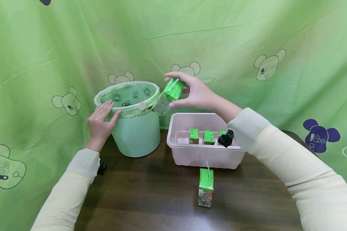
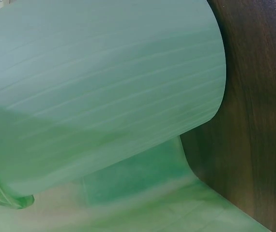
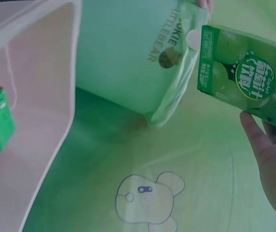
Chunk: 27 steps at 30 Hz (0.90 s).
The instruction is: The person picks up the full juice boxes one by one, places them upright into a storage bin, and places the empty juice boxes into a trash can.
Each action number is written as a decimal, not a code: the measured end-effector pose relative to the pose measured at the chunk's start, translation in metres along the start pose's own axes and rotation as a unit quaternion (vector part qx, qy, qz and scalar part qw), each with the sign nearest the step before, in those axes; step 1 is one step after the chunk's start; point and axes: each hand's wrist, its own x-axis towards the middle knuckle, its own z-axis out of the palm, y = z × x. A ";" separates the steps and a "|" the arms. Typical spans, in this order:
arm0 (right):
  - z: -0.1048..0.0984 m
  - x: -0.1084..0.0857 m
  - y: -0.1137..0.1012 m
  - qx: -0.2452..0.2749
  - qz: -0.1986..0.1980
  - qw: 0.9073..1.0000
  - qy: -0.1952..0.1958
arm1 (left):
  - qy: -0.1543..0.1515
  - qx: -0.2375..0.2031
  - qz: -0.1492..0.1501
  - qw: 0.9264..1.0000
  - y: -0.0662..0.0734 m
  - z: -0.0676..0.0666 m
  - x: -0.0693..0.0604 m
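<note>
In the head view my right hand (image 1: 195, 93) grips a green juice box (image 1: 173, 89) between thumb and fingers, tilted in the air just right of the trash bin's rim. The right wrist view shows the box's grape-printed side (image 3: 249, 72) and part of the hand. My left hand (image 1: 100, 123) rests on the near left rim of the mint-green trash bin (image 1: 137, 134), its fingers fairly straight. A thin green bag (image 1: 127, 112) lines the bin and folds over its rim. The left wrist view shows mostly the bin's side (image 2: 109, 96).
A pale pink plastic bin (image 1: 205, 157) stands right of the trash bin, with several green-topped juice boxes (image 1: 209, 137) inside. In front of it, one juice box (image 1: 206, 187) with a straw stands on the dark wooden table (image 1: 150, 192). A green bear-print cloth (image 1: 219, 38) hangs behind.
</note>
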 end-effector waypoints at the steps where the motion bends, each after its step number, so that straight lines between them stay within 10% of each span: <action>1: 0.002 0.004 -0.003 0.001 0.003 1.000 0.005 | 0.000 0.000 0.000 1.000 0.000 0.000 0.000; 8: 0.020 0.032 -0.030 -0.015 0.016 0.999 0.030 | 0.003 0.006 -0.001 1.000 -0.003 -0.004 -0.003; 27: 0.064 0.098 0.015 -0.065 0.068 0.992 0.081 | -0.003 0.011 0.005 1.000 0.004 -0.002 0.001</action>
